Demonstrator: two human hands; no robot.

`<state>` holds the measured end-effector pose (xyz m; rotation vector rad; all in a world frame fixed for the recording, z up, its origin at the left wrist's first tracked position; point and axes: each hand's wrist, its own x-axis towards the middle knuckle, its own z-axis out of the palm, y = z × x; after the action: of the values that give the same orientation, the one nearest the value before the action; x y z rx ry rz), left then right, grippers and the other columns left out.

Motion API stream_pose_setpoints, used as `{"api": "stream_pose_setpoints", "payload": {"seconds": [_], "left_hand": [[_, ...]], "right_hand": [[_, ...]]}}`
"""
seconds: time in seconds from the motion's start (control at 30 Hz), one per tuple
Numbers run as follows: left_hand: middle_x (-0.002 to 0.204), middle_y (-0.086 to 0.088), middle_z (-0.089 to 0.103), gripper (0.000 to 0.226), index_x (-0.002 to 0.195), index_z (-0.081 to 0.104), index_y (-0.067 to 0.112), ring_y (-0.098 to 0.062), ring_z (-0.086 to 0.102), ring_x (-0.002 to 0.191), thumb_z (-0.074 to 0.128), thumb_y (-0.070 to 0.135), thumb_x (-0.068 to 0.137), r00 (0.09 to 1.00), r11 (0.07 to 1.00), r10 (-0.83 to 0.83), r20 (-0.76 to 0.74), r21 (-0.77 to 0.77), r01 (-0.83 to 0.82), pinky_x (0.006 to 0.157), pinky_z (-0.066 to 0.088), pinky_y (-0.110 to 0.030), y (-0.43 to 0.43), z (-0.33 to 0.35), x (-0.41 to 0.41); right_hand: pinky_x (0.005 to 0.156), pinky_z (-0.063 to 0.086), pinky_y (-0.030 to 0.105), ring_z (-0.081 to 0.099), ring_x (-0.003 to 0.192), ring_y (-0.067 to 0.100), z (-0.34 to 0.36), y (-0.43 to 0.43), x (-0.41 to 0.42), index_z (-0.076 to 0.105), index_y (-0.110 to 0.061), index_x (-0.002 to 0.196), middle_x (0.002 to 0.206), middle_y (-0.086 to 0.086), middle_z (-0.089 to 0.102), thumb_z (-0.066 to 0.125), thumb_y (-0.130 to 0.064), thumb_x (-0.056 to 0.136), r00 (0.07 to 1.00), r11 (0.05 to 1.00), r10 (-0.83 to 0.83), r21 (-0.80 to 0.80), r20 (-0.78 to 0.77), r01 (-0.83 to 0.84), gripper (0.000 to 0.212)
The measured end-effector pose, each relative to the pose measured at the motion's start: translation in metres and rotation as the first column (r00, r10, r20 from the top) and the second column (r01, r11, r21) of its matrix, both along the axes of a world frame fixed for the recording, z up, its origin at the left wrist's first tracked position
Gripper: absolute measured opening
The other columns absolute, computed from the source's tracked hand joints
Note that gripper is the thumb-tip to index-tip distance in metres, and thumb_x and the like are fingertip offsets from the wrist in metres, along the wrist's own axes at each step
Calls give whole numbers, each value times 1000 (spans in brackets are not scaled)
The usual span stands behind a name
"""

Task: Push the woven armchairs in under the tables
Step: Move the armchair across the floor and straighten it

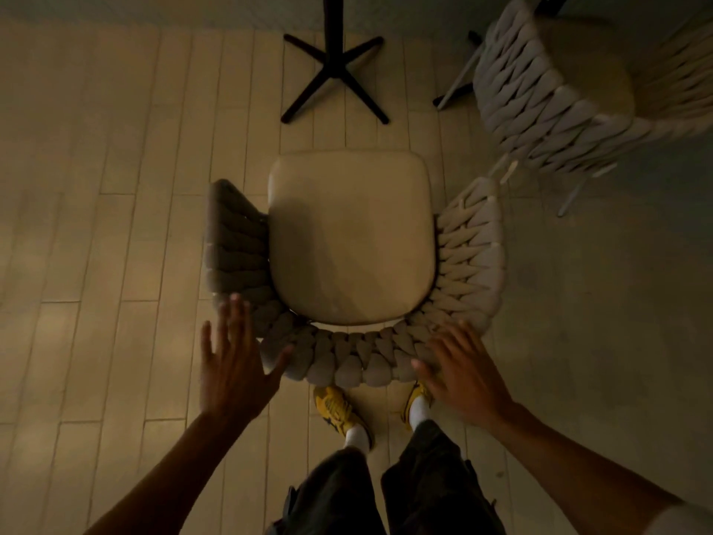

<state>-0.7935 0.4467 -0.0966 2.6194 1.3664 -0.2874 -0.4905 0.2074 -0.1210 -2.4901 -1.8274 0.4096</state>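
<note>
Squarely behind the woven armchair, left hand and right hand were spread flat, gripping nothing (open palms suit pushing) toward the table base.

We stand directly behind the woven armchair, our shoes on the floor just behind its curved back. The seat cushion lies within the back and arms, its open front facing away from us. Ahead of the seat, a little apart from it, stands the table base with its post rising out of view. A second armchair stands ahead to the right, beside that base. Our left hand is at the back's left rear corner, and our right hand is over its right rear corner, fingers spread.
</note>
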Motion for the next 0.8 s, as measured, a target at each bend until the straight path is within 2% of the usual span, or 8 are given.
{"api": "stream_pose_setpoints", "payload": {"seconds": [0.1,0.17,0.23,0.37,0.43,0.57,0.73,0.8], "left_hand": [[154,-13,48,102,147,53,10,-30,33,151,27,89,87,946,944,-325,0,-54,325,122,17,-59,-8,-3,12],[138,-8,63,111,135,63,12,-27,51,137,27,99,77,890,882,-454,-38,-162,443,122,24,-54,-2,-10,18],[132,0,65,113,134,61,18,-21,57,126,31,104,68,845,827,-522,-112,-310,470,117,36,-42,12,-23,24],[129,9,65,79,134,53,34,-15,63,115,58,86,74,779,734,-606,-158,-488,472,100,52,-36,32,-46,34],[125,10,67,70,131,54,37,-15,66,110,57,83,78,753,712,-642,-143,-476,516,95,55,-37,35,-49,39],[125,9,68,72,135,51,37,-17,67,107,51,84,81,694,669,-709,-127,-433,604,94,55,-36,42,-54,39],[125,7,68,94,138,50,34,-18,69,104,31,98,71,657,629,-749,-88,-406,663,90,57,-37,53,-56,42],[122,7,70,90,137,51,34,-18,69,101,36,96,74,653,627,-753,-80,-388,676,88,56,-34,61,-56,45]], "right_hand": [[120,24,53,53,132,25,-2,1,-10,70,-12,116,120,4,70,42,-78,92,1000,999,25,-26,1,-25,75],[118,30,51,59,121,23,-2,7,-14,71,-13,116,114,1,71,43,-85,87,998,998,59,-4,-5,-59,82],[112,38,46,63,111,21,-3,15,-18,70,-15,117,113,-1,71,41,-89,83,995,994,93,-46,-25,-94,87],[91,49,38,65,103,20,-16,34,-24,68,-20,116,114,-4,70,35,-96,74,992,971,105,-210,-64,-116,92],[83,52,38,67,95,22,-24,40,-23,68,-20,108,109,-3,71,37,-98,69,990,967,124,-217,-74,-137,92],[73,49,35,67,80,23,-30,46,-17,68,-21,96,96,-2,71,42,-99,65,982,962,175,-198,-71,-185,89],[68,47,29,67,77,19,-25,54,-11,69,-24,96,92,-7,70,43,-98,64,982,961,185,-200,-38,-189,84],[73,51,32,68,83,21,-28,60,-6,68,-24,103,99,-6,71,46,-98,65,983,962,170,-203,-74,-182,86]]}}
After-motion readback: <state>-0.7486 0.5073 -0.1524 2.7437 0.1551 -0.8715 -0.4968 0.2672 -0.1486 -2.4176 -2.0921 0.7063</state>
